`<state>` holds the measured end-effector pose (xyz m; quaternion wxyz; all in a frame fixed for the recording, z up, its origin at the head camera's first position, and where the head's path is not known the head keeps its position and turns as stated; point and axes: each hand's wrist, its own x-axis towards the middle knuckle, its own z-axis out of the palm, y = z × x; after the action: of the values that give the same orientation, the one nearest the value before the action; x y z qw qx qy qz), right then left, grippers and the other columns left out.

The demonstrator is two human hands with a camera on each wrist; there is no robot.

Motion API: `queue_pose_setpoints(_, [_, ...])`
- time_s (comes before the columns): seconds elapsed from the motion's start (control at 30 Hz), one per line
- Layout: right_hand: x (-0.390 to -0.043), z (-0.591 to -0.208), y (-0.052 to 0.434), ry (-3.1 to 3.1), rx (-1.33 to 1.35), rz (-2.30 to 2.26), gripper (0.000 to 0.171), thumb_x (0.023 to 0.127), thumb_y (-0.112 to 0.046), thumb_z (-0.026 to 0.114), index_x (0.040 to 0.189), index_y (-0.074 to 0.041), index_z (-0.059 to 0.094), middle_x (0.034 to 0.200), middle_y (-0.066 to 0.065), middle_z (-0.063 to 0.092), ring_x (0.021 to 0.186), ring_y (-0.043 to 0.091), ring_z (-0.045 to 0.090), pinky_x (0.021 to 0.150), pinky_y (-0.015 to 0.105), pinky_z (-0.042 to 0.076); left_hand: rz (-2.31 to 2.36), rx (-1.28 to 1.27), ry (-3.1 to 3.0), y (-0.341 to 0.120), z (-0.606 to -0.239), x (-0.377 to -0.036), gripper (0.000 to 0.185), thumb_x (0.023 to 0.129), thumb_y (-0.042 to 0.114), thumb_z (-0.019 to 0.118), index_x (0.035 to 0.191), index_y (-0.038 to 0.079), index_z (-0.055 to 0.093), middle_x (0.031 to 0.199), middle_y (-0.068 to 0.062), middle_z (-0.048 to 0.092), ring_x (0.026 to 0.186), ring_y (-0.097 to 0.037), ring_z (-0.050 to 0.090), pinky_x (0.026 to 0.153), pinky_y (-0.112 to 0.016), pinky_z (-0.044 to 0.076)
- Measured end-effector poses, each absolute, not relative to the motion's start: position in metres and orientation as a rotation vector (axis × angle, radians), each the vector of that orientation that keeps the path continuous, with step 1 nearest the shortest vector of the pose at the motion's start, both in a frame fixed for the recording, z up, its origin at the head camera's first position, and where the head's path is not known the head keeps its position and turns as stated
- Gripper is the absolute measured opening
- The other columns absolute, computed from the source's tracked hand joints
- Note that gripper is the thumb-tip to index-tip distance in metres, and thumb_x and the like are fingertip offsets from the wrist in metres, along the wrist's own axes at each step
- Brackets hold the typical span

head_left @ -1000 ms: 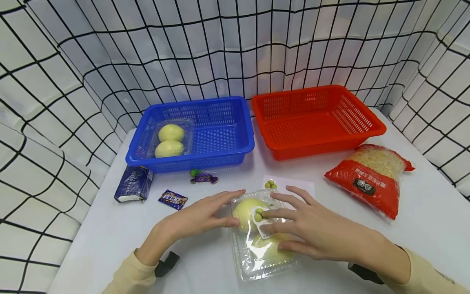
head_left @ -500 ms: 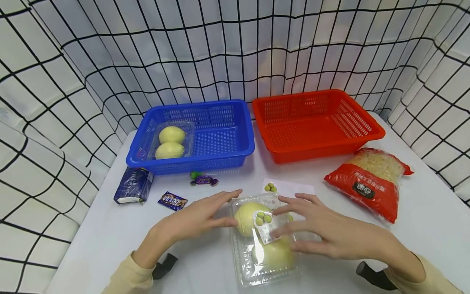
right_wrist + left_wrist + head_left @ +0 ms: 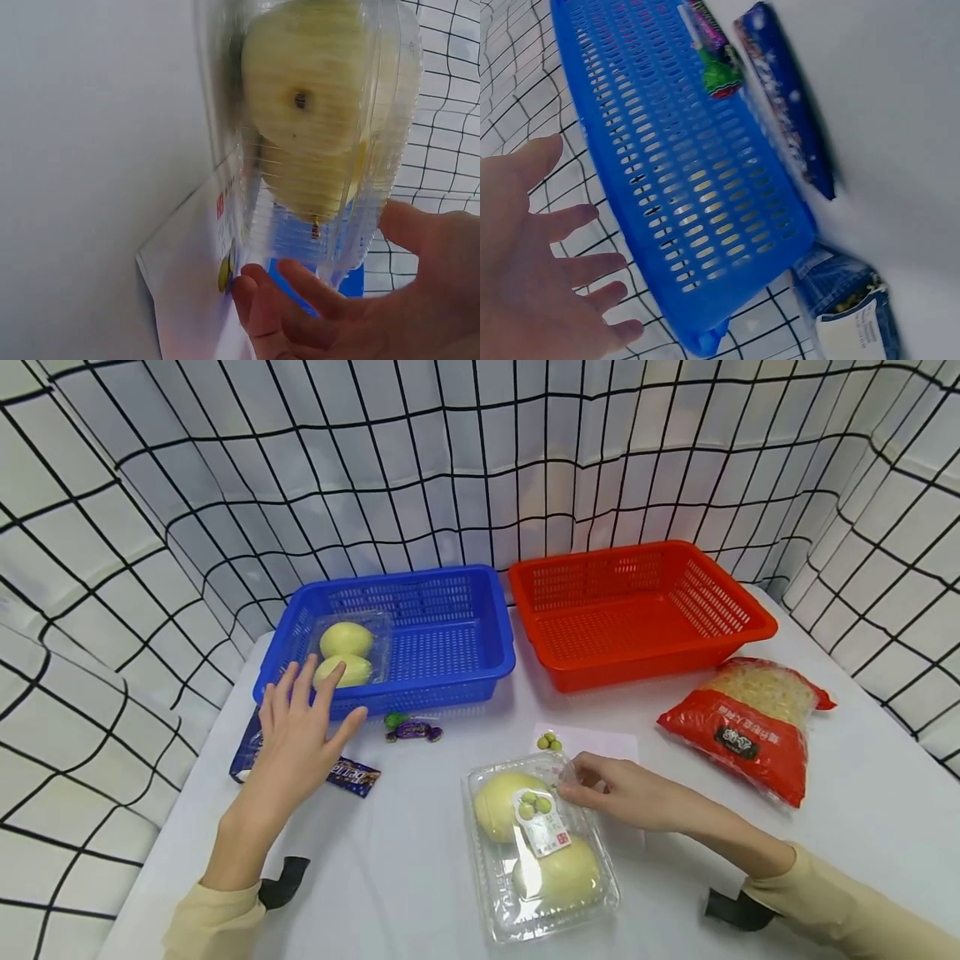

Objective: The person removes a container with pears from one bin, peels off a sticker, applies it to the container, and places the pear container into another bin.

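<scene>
Fingertips of the right hand [image 3: 626,792] pinch the two-o'clock corner of the clear fruit box [image 3: 542,845] lying on the table [image 3: 420,868] at six o'clock, while the left hand [image 3: 296,739], fingers spread, hovers at nine o'clock before the blue basket [image 3: 450,647].

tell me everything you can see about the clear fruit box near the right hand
The clear fruit box is a thin see-through plastic clamshell, lid closed, lying flat on the white table. Inside sit two pale yellow-green round fruits, one behind the other. A white label with green dots is stuck on the lid. The right hand touches its far right corner with curled fingers. A white paper slip lies just behind it.
</scene>
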<state>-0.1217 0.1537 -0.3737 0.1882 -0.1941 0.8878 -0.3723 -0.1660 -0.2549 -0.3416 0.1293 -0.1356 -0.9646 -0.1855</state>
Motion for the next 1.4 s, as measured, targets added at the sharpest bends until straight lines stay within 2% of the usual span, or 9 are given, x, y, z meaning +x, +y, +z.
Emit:
queue_pose_setpoints(0.23, [-0.11, -0.364, 0.156, 2.273, -0.318, -1.439, 0.037, 0.098, -0.034, 0.068, 0.11, -0.006, 0.047, 0.112, 0.014, 0.067, 0.095, 0.022, 0.067, 0.082, 0.034, 0.062, -0.528, -0.359, -2.921, -0.256, -0.349, -0.171, 0.075, 0.106, 0.055, 0.045, 0.163, 0.011, 0.022, 0.17, -0.029, 0.005, 0.157, -0.053, 0.002, 0.122, -0.074, -0.006])
queue_pose_setpoints(0.33, [-0.105, -0.35, 0.165, 2.35, -0.323, -1.507, 0.036, 0.097, -0.032, 0.071, 0.113, -0.005, 0.051, 0.125, 0.018, 0.064, 0.106, 0.026, 0.07, 0.077, 0.033, 0.065, -0.498, -0.366, -2.945, -0.257, -0.348, -0.172, 0.077, 0.106, 0.055, 0.045, 0.164, 0.013, 0.02, 0.17, -0.029, 0.004, 0.157, -0.052, 0.002, 0.123, -0.072, -0.008])
queue_pose_setpoints(0.5, [-0.114, -0.318, 0.2, 2.686, -0.359, -1.5, 0.028, 0.1, -0.029, 0.068, 0.116, -0.01, 0.053, 0.126, 0.007, 0.069, 0.106, 0.02, 0.073, 0.076, 0.027, 0.064, -0.428, -0.401, -2.968, -0.259, -0.346, -0.172, 0.079, 0.105, 0.051, 0.051, 0.166, 0.015, 0.014, 0.171, -0.029, 0.0, 0.158, -0.051, -0.002, 0.125, -0.07, -0.01])
queue_pose_setpoints(0.7, [-0.171, -0.271, 0.265, 2.808, -0.208, -1.636, 0.014, 0.106, -0.027, 0.056, 0.112, -0.018, 0.048, 0.11, -0.026, 0.068, 0.094, -0.001, 0.067, 0.074, 0.017, 0.059, -0.381, -0.408, -2.98, -0.263, -0.347, -0.172, 0.08, 0.104, 0.044, 0.056, 0.166, 0.015, 0.014, 0.171, -0.029, 0.002, 0.157, -0.052, 0.0, 0.125, -0.071, -0.008])
queue_pose_setpoints(0.9, [-0.247, -0.245, 0.31, 2.851, -0.039, -1.584, 0.023, 0.104, -0.04, 0.056, 0.112, -0.02, 0.048, 0.096, -0.026, 0.06, 0.081, -0.01, 0.065, 0.068, 0.008, 0.054, -0.367, -0.412, -2.998, -0.265, -0.352, -0.172, 0.08, 0.104, 0.045, 0.056, 0.166, 0.015, 0.014, 0.171, -0.027, 0.002, 0.158, -0.051, 0.0, 0.125, -0.071, -0.007])
queue_pose_setpoints(1.03, [-0.291, -0.25, 0.325, 2.83, 0.018, -1.44, 0.033, 0.102, -0.049, 0.057, 0.116, -0.019, 0.055, 0.092, -0.022, 0.061, 0.078, -0.007, 0.064, 0.074, 0.013, 0.054, -0.368, -0.393, -3.013, -0.267, -0.356, -0.169, 0.08, 0.104, 0.044, 0.057, 0.166, 0.015, 0.014, 0.171, -0.028, 0.001, 0.158, -0.051, -0.001, 0.125, -0.071, -0.007])
queue_pose_setpoints(1.13, [-0.315, -0.26, 0.333, 2.827, 0.058, -1.293, 0.053, 0.101, -0.055, 0.053, 0.129, -0.011, 0.054, 0.108, -0.007, 0.062, 0.083, -0.001, 0.063, 0.096, 0.035, 0.057, -0.379, -0.4, -3.007, -0.268, -0.358, -0.168, 0.08, 0.104, 0.043, 0.057, 0.165, 0.015, 0.014, 0.171, -0.028, 0.002, 0.158, -0.051, -0.001, 0.125, -0.071, -0.008])
queue_pose_setpoints(1.23, [-0.33, -0.271, 0.341, 2.82, 0.024, -1.135, 0.07, 0.103, -0.056, 0.045, 0.144, 0.001, 0.043, 0.135, 0.017, 0.053, 0.103, 0.016, 0.063, 0.104, 0.052, 0.052, -0.387, -0.416, -2.999, -0.268, -0.361, -0.168, 0.08, 0.104, 0.043, 0.057, 0.165, 0.015, 0.014, 0.171, -0.027, 0.002, 0.158, -0.05, -0.002, 0.125, -0.07, -0.008])
queue_pose_setpoints(1.4, [-0.351, -0.283, 0.349, 2.779, -0.099, -0.895, 0.075, 0.106, -0.052, 0.042, 0.144, 0.013, 0.04, 0.143, 0.033, 0.045, 0.119, 0.04, 0.056, 0.088, 0.037, 0.06, -0.395, -0.411, -3.002, -0.267, -0.363, -0.166, 0.08, 0.104, 0.043, 0.056, 0.165, 0.016, 0.013, 0.171, -0.027, 0.001, 0.158, -0.049, -0.003, 0.125, -0.07, -0.008])
